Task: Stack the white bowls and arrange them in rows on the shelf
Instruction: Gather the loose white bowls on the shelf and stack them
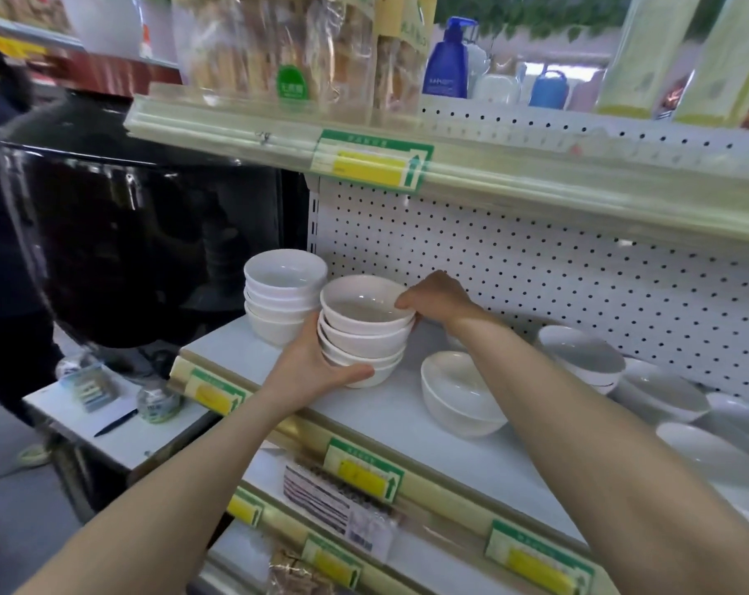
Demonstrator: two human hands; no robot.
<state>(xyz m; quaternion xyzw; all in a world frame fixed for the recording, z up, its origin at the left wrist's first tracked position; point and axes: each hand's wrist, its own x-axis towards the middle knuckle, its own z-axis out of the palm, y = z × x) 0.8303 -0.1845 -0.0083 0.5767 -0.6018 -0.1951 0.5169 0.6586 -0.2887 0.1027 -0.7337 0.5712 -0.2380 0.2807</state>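
So about halfway, I'd say. Left of centre on the white metal shelf (407, 423), one finished stack of glossy white ceramic bowls (283, 294) sits at the back. Just beside it, a second stack of the same white bowls (364, 332) is being handled: left hand (317, 365) cupped around its base, right hand (439, 298) pinching the top rim. Still loose: a single white bowl (461, 392) mid-shelf and several tilted white bowls (622, 380) at right.

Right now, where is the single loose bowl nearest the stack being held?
The single bowl sits on the shelf just right of the held stack, under the right forearm, with more bowls further right.
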